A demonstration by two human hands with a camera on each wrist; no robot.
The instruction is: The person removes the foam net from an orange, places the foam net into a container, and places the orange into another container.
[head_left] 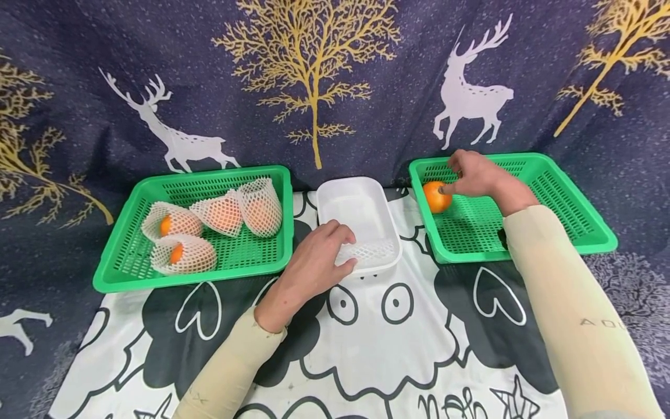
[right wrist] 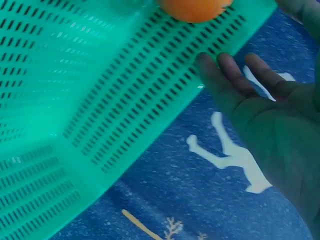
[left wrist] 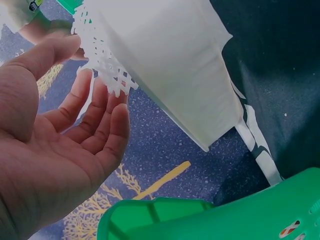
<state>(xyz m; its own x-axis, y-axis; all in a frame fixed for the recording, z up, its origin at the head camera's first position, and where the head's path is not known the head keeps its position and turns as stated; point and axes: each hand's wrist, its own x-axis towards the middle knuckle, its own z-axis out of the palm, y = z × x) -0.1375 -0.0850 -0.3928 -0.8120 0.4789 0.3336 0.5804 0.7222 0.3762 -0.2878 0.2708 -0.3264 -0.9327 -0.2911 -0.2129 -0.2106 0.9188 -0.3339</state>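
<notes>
My left hand (head_left: 321, 253) is over the near left edge of a white tray (head_left: 358, 203), its thumb and fingers spread apart. At the fingertips lies a white foam net sleeve (head_left: 374, 251) inside the tray; in the left wrist view the net (left wrist: 107, 62) meets the fingertips, though a firm hold does not show. My right hand (head_left: 473, 174) reaches over the right green basket (head_left: 523, 256) with fingers extended. Its thumb is at a bare orange (head_left: 436, 198) by the basket's left wall; the right wrist view shows the orange (right wrist: 195, 7) apart from the fingers.
On the left stands another green basket (head_left: 193, 281) with several net-wrapped oranges (head_left: 225, 214). A patterned cloth (head_left: 387, 355) covers the table. Behind hangs a dark blue curtain (head_left: 361, 122) with deer and trees.
</notes>
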